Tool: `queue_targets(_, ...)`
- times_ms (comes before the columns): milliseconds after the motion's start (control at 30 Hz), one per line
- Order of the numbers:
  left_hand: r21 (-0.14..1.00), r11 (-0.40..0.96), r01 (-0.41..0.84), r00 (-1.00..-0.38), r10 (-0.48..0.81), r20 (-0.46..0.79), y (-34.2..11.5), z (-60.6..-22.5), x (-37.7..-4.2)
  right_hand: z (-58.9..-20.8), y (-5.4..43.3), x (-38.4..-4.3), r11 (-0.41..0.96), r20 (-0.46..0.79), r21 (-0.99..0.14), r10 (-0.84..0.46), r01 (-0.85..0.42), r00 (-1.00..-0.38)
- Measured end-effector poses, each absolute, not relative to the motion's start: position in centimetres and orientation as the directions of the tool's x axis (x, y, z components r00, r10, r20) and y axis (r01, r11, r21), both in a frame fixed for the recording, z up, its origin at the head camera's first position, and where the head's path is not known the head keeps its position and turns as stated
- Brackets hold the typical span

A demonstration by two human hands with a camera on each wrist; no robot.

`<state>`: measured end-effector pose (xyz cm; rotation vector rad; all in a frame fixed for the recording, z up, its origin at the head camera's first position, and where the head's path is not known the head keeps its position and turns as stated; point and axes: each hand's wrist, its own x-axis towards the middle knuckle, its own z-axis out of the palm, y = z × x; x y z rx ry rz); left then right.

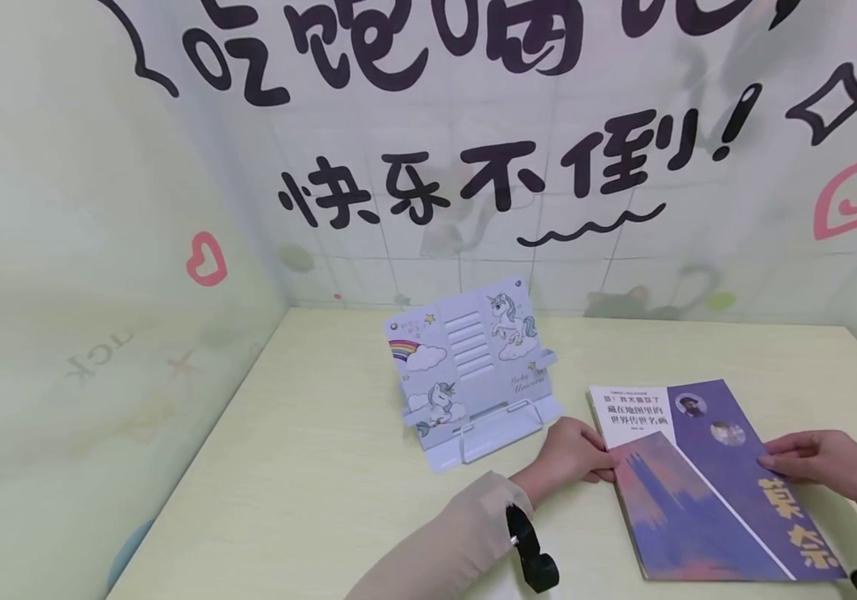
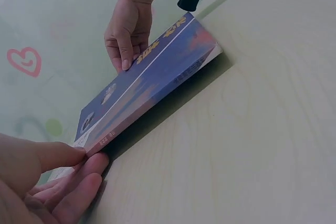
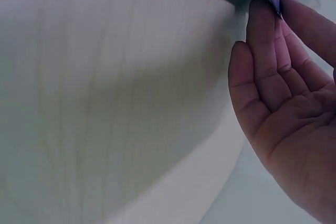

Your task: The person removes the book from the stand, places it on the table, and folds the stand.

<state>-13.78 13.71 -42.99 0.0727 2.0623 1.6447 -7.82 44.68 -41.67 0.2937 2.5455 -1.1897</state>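
A blue and purple paperback book (image 1: 706,492) with yellow lettering is at the right of the table, its title upside down in the head view. My left hand (image 1: 573,452) pinches its left edge, thumb on the cover and fingers beneath, as the left wrist view shows. On the opposite edge my right hand (image 1: 826,467) pinches the book between thumb and fingertips; the right wrist view shows this hand (image 3: 289,87) at the book's corner. A dark gap and shadow lie under the raised book. Left of it stands a white book stand (image 1: 473,367) with unicorn pictures, tilted back.
The pale wood-grain table (image 1: 308,467) runs back to a light curtain wall (image 1: 488,275) with large black lettering and pink hearts. Another curtain wall (image 1: 98,250) borders the left side. Each wrist wears a black strap (image 1: 529,546) over a beige sleeve.
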Motion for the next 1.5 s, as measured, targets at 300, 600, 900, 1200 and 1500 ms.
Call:
queue_targets(300,0.917,0.268,-0.295,-0.869,0.324,-0.374,13.3,-42.7,-13.9,-42.0,44.4,-8.3,0.624,-0.373,-0.703,0.083,0.341,-0.924)
queue_targets(600,0.908,0.292,-0.3,-0.854,0.342,-0.393,12.3,-42.0,-13.8,-42.1,44.5,-8.5,0.611,-0.407,-0.702,0.077,0.366,-0.91)
queue_targets(900,0.904,0.336,-0.264,-0.837,0.387,-0.388,11.0,-42.1,-14.2,-40.8,44.2,-8.6,0.694,-0.393,-0.648,0.05,0.315,-0.918)
queue_targets(1200,0.925,0.348,-0.154,-0.839,0.449,-0.308,8.9,-40.6,-14.9,-37.5,39.9,-9.8,0.808,-0.187,-0.588,-0.089,0.039,-0.978)
queue_targets(1500,0.955,0.263,-0.133,-0.835,0.49,-0.251,6.4,-38.9,-15.6,-35.3,35.6,-12.2,0.724,-0.051,-0.671,-0.26,-0.16,-0.964)
